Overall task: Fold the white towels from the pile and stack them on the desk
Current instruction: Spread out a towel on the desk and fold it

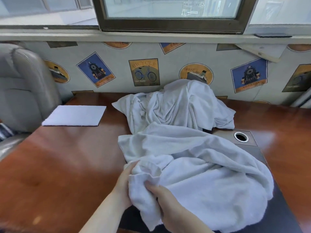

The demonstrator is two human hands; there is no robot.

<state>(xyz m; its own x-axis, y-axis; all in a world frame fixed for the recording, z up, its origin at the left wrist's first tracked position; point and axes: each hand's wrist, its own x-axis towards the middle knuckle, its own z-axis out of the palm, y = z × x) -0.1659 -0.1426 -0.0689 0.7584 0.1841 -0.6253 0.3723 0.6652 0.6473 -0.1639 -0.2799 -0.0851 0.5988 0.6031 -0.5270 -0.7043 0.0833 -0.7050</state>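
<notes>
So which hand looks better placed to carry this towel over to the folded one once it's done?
Probably the left hand. It grips the towel on the side nearer the folded towel, which lies far left on the desk. The right hand would have to cross over.

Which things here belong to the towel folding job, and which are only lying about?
Part of the job:
- crumpled towel, held by left hand and right hand
- towel pile
- folded towel
- desk

Only lying about:
- grey chair
- cable hole
- window
</notes>
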